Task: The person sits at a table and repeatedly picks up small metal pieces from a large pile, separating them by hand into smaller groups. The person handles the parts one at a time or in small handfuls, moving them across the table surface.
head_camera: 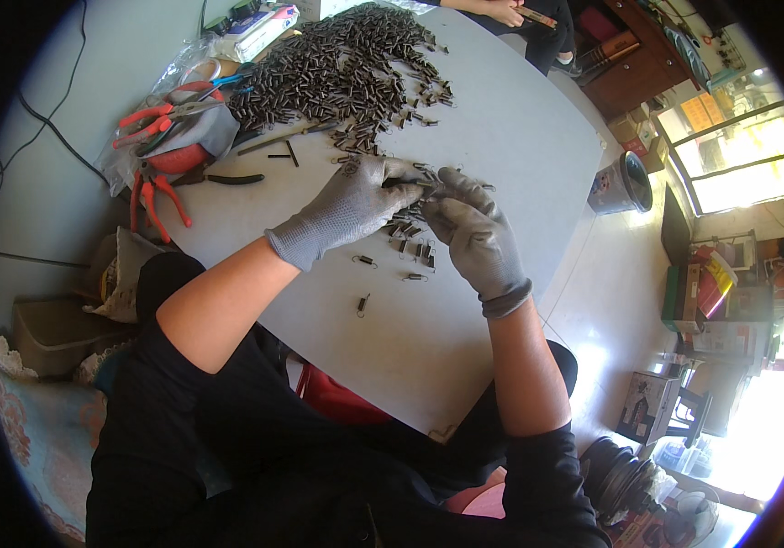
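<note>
Both my hands wear grey coated work gloves and meet over the middle of the table. My left hand [368,195] pinches a small dark metal piece [424,183], apparently an extension spring, between thumb and fingers. At its other end are the fingertips of my right hand [477,236], closed around it; the gloves hide most of it. Loose hooked springs [405,226] lie under and between the hands. Nearer my body, single springs [363,305] are scattered on the white tabletop [392,342]. A large heap of dark springs [323,68] covers the far side.
Red-handled pliers [155,198] hang at the left edge, near long-nose pliers [159,123] on a red-and-grey bundle. A black-handled tool [234,179] and thin rods [292,154] lie nearby. Across the table, another person's hand [505,12] is visible. A bin [614,185] stands right.
</note>
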Demonstrator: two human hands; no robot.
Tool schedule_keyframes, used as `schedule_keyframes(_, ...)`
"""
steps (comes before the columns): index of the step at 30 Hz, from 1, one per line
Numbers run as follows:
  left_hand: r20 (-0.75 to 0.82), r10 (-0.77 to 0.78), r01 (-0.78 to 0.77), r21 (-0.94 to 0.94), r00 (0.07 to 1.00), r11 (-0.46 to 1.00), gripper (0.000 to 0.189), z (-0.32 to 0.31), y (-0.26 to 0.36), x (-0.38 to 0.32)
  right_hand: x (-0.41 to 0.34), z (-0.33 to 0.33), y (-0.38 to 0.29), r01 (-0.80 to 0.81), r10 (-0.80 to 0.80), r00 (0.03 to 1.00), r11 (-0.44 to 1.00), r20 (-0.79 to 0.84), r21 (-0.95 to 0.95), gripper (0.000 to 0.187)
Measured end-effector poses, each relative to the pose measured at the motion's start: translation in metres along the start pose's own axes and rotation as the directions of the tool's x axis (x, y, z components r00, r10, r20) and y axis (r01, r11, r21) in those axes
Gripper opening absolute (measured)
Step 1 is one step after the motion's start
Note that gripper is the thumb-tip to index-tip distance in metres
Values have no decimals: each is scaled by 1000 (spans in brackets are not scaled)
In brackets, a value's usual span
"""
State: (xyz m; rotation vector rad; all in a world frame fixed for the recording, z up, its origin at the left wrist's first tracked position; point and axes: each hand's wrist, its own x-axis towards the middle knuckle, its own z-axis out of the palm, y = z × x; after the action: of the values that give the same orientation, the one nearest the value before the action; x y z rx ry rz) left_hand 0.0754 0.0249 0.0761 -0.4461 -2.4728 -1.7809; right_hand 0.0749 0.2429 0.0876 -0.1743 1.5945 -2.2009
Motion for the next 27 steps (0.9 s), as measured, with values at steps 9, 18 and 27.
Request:
schedule_keyframes(9,75,-163,164,-12,984,986,26,-1,8,-1,4,-6,8,6,-5,1000,993,10,-120,42)
schedule_keyframes(18,81,-128,129,-9,988,992,26,1,9,-3,1,2,1,-68,40,992,970,-119,-234,30)
schedule_keyframes(27,57,-48,47,21,997,999,28,-2,15,-2,3,2,-4,-87,69,991,982,-111,-168,24)
